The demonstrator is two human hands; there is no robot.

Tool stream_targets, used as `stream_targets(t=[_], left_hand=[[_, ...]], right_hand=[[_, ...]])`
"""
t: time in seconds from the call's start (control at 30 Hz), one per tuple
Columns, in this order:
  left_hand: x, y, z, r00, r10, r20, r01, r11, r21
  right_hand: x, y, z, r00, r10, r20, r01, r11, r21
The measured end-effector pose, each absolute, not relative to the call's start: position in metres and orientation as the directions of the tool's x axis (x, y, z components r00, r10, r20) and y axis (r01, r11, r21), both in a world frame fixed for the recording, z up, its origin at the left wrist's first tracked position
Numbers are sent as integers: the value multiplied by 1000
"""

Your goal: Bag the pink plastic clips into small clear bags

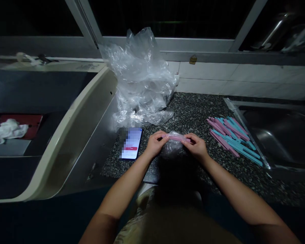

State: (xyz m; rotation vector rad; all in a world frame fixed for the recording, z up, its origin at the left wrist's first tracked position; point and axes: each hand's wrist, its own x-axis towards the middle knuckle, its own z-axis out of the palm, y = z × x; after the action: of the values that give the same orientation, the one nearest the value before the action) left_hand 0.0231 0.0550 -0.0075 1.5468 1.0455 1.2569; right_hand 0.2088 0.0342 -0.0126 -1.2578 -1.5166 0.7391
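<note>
My left hand (pixel 156 144) pinches one end of a pink plastic strip (pixel 177 137), and my right hand (pixel 196 145) closes on its other end. The strip lies roughly level between them, bowed slightly. Beneath and around it is a small crumpled clear plastic bag (pixel 173 148); whether the strip is inside or on top of it I cannot tell. To the right of my right hand, a loose pile of pink and light blue strips (pixel 234 135) rests on the speckled dark countertop (pixel 195 108).
A lit phone (pixel 131 144) lies left of my left hand. Behind it rises a big heap of clear plastic bags (pixel 144 81). A metal sink (pixel 277 135) borders the strips on the right. At left stands a large cream-edged machine (pixel 91 98) with a white cloth (pixel 8 130) on it.
</note>
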Motion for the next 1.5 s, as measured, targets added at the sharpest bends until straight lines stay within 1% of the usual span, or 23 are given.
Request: stream_targets(t=[0.1,0.2,0.27,0.3,0.37,0.47,0.53,0.6,0.7,0.8,0.87,0.93,1.0,1.07,1.17,1.23,1.3,1.37,1.5], left_hand=[[23,55,-8,130,958,257,78,-269,960],[24,55,-10,108,964,244,56,-251,966],[25,55,-11,102,972,212,35,-216,976],[26,55,-11,103,978,183,17,-186,982],[27,54,-11,127,985,118,-41,-114,993],[29,53,-12,234,972,38,-92,-17,996],[30,53,-15,288,958,-10,-39,23,999],[32,53,-19,297,954,-45,33,37,999],[33,53,-22,281,959,-47,77,26,997],[32,51,-18,286,957,-40,64,23,998],[29,51,-14,262,965,6,8,-8,1000],[27,51,-8,204,975,86,-39,-79,996],[26,51,-5,162,974,159,-19,-158,987],[27,51,-3,157,970,185,28,-192,981],[30,52,-4,108,981,163,8,-165,986],[31,52,-6,64,988,141,-48,-138,989],[32,53,-9,40,992,124,-88,-120,989],[33,53,-11,19,993,112,-117,-109,987],[34,54,-15,-60,993,105,-173,-113,978]], right_hand=[[211,34,-14,-30,912,409,466,375,-801],[214,34,-13,-124,831,542,608,495,-621],[215,34,-12,-170,788,591,657,538,-528],[216,34,-12,-178,776,605,666,547,-506],[217,33,-11,-162,762,627,664,554,-502],[218,33,-10,-106,754,648,646,548,-532],[220,33,-10,-62,763,644,640,526,-561],[221,34,-10,-23,776,630,639,496,-588],[221,35,-10,7,792,611,632,470,-616],[223,36,-8,-2,791,611,621,480,-620],[225,37,-5,-43,784,619,615,509,-602],[226,37,-2,-112,781,614,604,544,-583],[225,36,0,-168,793,585,575,561,-596],[222,35,0,-155,836,526,523,521,-675],[215,35,-4,-42,937,347,370,337,-866],[210,36,-8,-39,981,190,256,194,-947],[207,36,-12,-102,992,76,205,96,-974],[204,35,-15,-143,990,18,218,50,-975],[201,33,-21,-159,987,11,308,60,-950]])
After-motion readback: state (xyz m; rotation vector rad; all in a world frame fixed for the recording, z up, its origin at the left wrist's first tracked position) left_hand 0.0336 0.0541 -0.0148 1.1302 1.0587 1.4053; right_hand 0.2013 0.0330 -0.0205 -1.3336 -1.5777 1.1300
